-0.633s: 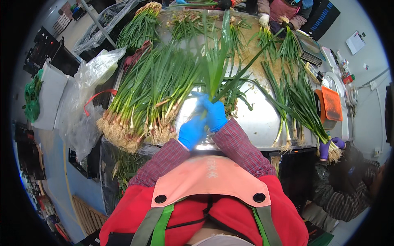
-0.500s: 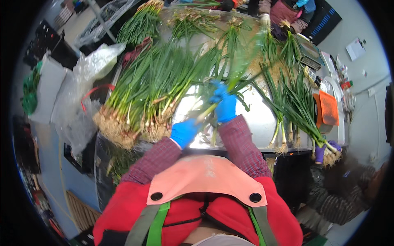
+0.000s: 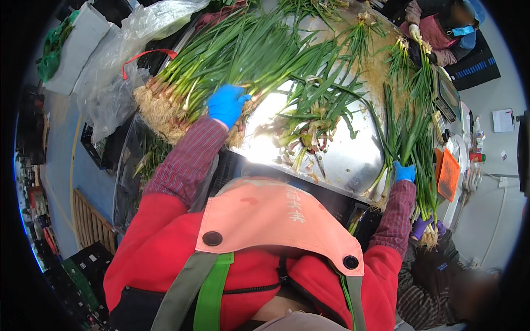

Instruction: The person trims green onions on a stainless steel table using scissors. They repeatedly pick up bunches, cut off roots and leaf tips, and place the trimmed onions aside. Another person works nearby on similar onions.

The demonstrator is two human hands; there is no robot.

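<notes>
At the left of the table lies a thick pile of green garlic [image 3: 190,91], long green leaves with pale stems and shaggy roots. My left hand [image 3: 225,106], in a blue glove, reaches onto the stem end of this pile, its fingers curled round a stalk. Far to the right, my blue-gloved right hand [image 3: 404,172] is at a second group of green garlic [image 3: 406,129], closed round stems there, its fingers partly covered by leaves. Between my hands, loose leaves and peeled trimmings [image 3: 314,118] lie on the shiny metal table [image 3: 345,171].
A co-worker's purple gloves [image 3: 424,229] hold stalks at the right edge. Another person's white glove [image 3: 414,32] grips stalks at the far right. An orange container [image 3: 447,175] and a scale [image 3: 447,96] stand on the right. Clear plastic sheeting [image 3: 110,94] hangs at the left.
My hands were together at the middle around one blurred stalk. Now they are wide apart: the left is on the left pile, the right at the right-hand group. The view has shifted.
</notes>
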